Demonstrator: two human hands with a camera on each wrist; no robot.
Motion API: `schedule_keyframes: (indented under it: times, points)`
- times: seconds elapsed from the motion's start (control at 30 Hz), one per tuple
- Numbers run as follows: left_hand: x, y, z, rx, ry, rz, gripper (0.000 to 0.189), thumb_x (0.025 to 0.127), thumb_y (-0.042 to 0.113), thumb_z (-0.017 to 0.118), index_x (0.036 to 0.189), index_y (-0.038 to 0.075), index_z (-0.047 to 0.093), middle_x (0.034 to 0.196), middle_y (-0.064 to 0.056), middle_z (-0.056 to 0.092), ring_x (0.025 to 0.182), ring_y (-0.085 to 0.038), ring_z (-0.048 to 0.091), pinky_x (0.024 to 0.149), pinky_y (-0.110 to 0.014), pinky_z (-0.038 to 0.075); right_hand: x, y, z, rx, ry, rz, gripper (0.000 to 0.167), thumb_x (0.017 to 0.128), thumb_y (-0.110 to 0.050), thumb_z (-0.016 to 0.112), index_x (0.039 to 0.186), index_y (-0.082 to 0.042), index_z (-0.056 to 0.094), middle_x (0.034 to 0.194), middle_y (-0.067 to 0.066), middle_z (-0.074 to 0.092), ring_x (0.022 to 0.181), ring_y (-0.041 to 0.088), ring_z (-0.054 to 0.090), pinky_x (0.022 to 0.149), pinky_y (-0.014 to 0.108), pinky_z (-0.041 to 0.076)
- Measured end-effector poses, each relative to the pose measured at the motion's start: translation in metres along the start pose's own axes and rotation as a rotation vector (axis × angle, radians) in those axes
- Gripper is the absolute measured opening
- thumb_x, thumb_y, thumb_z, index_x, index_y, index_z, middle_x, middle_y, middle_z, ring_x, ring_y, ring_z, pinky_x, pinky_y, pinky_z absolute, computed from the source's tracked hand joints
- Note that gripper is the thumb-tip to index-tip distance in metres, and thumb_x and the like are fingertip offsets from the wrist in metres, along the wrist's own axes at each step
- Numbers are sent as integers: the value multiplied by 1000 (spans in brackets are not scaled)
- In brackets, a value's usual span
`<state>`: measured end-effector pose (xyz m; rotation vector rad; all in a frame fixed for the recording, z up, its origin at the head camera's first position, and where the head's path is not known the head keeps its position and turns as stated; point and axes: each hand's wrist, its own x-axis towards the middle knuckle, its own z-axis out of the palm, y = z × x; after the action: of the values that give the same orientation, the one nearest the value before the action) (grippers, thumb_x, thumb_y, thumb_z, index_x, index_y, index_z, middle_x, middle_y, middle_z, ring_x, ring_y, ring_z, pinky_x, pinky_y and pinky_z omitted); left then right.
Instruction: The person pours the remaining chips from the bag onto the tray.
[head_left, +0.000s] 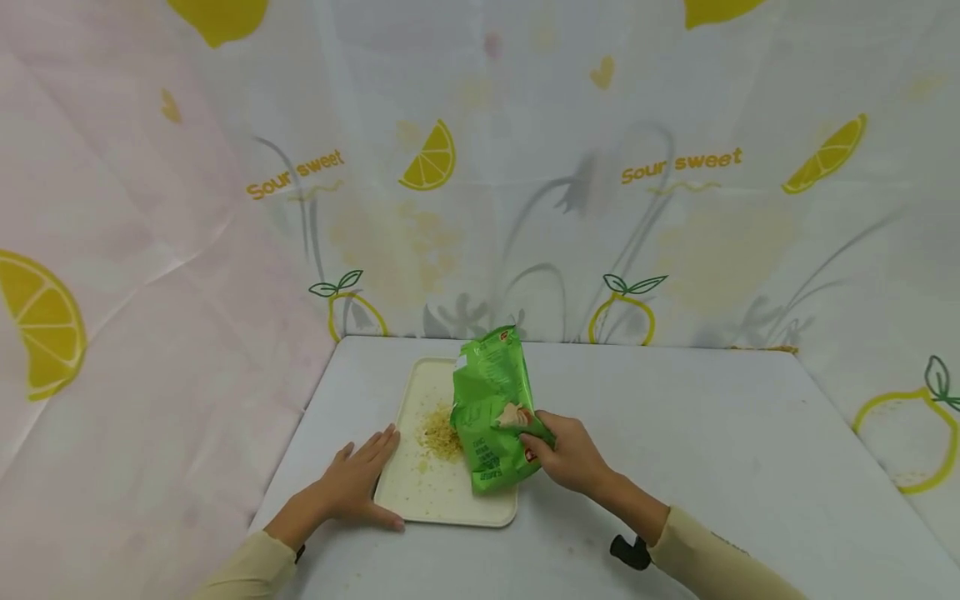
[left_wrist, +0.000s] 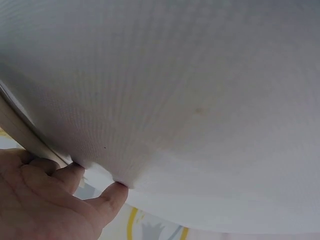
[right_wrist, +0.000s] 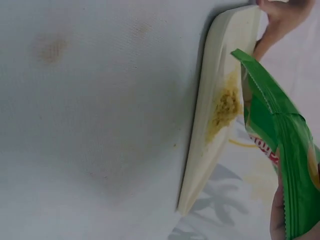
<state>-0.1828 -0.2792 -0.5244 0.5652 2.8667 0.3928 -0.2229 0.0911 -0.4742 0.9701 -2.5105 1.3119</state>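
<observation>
A right hand [head_left: 567, 454] is pinching a green bag [head_left: 491, 408] tipped over a tray [head_left: 457, 508] of crumbs [head_left: 441, 433], while the left hand [head_left: 358, 487], fingers flat, is apparently steadying the rim

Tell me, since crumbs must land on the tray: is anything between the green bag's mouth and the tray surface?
Nothing visible. The right hand holds the green bag tilted over the cream tray, beside the crumb pile. The left hand rests on the tray's left edge, clear of the pile.

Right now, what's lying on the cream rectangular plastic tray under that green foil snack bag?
A heap of yellowish crumbs lies on the cream tray. The green bag, gripped by the right hand, covers the tray's right part.
</observation>
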Motion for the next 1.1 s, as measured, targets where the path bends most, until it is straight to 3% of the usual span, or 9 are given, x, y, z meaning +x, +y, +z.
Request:
schedule_keyframes:
  times: [0.5, 0.7, 0.97, 1.1]
  points:
    - [0, -1, 1, -5, 11, 2, 139, 58, 82, 73, 157, 0, 19, 164, -19, 17, 149, -41, 25, 108, -73, 21, 3, -5, -1, 15, 105, -24, 7, 91, -6, 69, 98, -5, 67, 69, -4, 60, 55, -2, 42, 47, 18, 37]
    - [-1, -1, 2, -18, 2, 2, 140, 58, 82, 73, 157, -1, 18, 164, -19, 16, 149, -42, 24, 108, -74, 20, -1, -1, 0, -26, 22, -8, 4, 93, -10, 67, 95, -7, 65, 66, -8, 54, 54, -4, 39, 47, 17, 36]
    - [-1, -1, -1, 2, 5, 4, 139, 59, 83, 71, 157, 1, 18, 165, -18, 16, 149, -40, 23, 108, -73, 20, -1, -1, 0, -18, 61, -25, 5, 92, -9, 68, 96, -7, 67, 65, -9, 54, 54, -4, 39, 46, 19, 35]
    - [-1, -1, 1, -4, 2, 1, 139, 59, 83, 72, 157, 1, 18, 165, -18, 15, 149, -40, 23, 109, -73, 20, -1, -1, -2, -26, 21, -10, 3, 93, -10, 68, 93, -8, 65, 64, -10, 51, 53, -4, 38, 47, 18, 35]
